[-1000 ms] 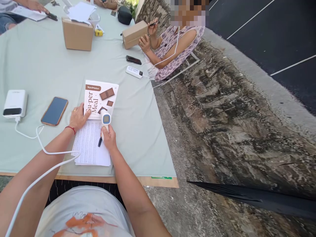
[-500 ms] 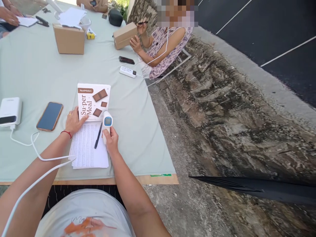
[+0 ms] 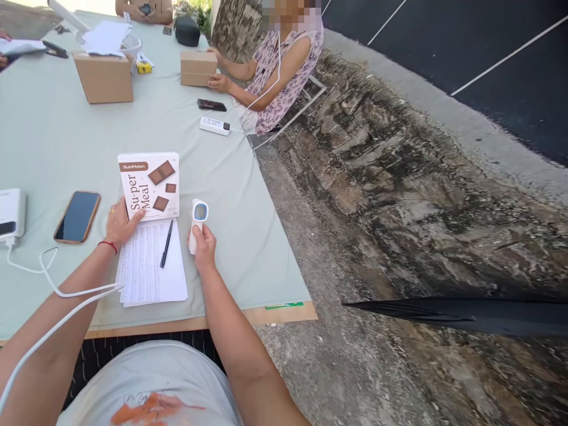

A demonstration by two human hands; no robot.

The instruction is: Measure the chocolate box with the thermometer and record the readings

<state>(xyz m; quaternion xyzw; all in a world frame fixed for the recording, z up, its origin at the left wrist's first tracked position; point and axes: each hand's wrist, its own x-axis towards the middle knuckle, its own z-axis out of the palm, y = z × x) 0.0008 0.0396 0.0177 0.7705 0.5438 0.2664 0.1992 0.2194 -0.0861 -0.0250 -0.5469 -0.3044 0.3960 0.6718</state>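
Note:
My left hand (image 3: 121, 222) grips the lower left corner of a white food box (image 3: 151, 186) marked "Su-per Meal", its thumb over the front face. The box is at the top end of a stack of written paper sheets (image 3: 151, 266). On the sheets lies a black pen (image 3: 166, 244), slanted. To the right of the paper, my right hand (image 3: 204, 245) is closed around the handle of a white infrared thermometer (image 3: 199, 214). Its small blue-framed screen faces me, and it stands apart from the box.
Left of my left hand lie a phone (image 3: 77, 216) and a white power bank (image 3: 12, 213) with a cable. Farther off are a cardboard box (image 3: 104, 80) under papers, a black phone (image 3: 212, 105) and a white device (image 3: 214, 125). A person at the right holds a carton (image 3: 198, 69).
The thermometer in my right hand has moved right, away from the food box. The other person's carton has come down level, and their raised pen no longer shows. My view has shifted slightly.

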